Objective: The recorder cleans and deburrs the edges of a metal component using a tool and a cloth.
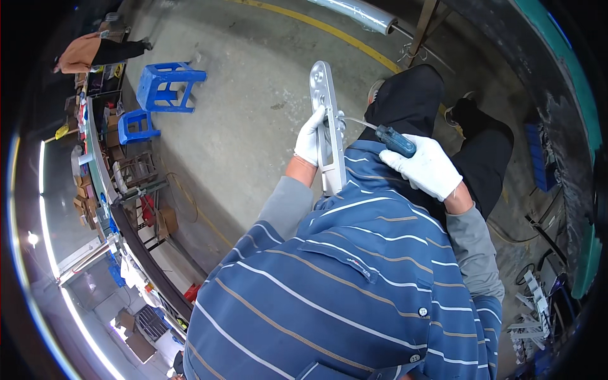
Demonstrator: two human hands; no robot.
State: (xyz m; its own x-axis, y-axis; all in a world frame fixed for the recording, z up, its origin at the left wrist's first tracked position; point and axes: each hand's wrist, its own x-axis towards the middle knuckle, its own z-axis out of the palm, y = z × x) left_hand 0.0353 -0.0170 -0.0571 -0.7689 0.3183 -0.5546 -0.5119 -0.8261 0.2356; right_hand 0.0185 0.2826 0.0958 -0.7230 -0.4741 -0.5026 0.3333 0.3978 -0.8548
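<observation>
My left hand, in a white glove, is closed around a long silver metal bracket. The bracket has a rounded far end with holes and an open slot lower down; its near end reaches my striped shirt. In my gloved right hand is a blue-handled tool with a thin bent metal shaft. The shaft points left to the bracket's right side, close to my left fingers. Whether its tip touches the metal, I cannot tell.
Two blue plastic stools stand on the concrete floor at the far left. Beyond them, a person in an orange top is by a cluttered bench. A film-wrapped roll lies ahead. Metal parts are piled at the lower right.
</observation>
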